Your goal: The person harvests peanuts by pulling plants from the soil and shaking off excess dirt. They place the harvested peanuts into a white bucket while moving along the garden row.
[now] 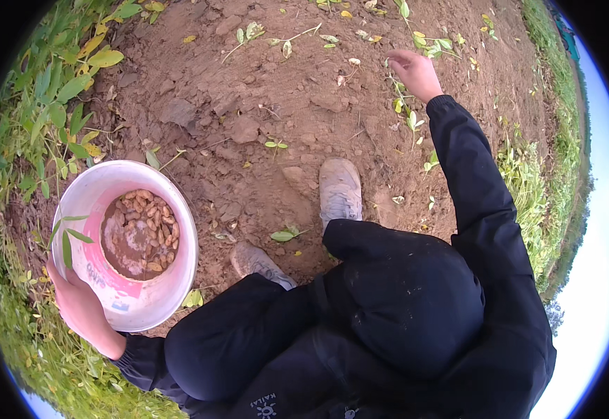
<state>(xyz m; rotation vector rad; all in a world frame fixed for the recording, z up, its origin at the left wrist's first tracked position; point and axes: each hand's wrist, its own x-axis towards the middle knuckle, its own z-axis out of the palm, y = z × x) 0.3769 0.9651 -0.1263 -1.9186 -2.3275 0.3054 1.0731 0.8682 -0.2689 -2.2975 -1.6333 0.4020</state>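
A white plastic bucket (184, 209) stands at the left, tilted towards the camera, with unshelled peanuts (152, 217) and soil on its bottom. My left hand (81, 306) grips the bucket's near left side; its fingertips are partly hidden behind the wall and a leafy sprig. At the upper right, my right hand (414, 73) is low over the soil with its fingers bent, beside a leafy stem. Whether it pinches anything small cannot be made out. Peanut pods on a thin stalk (341, 80) and another pod (354, 61) lie left of that hand.
Brown, lumpy soil (241, 131) with scattered leaves lies before me. Green leafy plants (58, 105) border it on the left, and more plants (524, 188) grow along the right. My two shoes (340, 188) rest on the soil below my bent knees.
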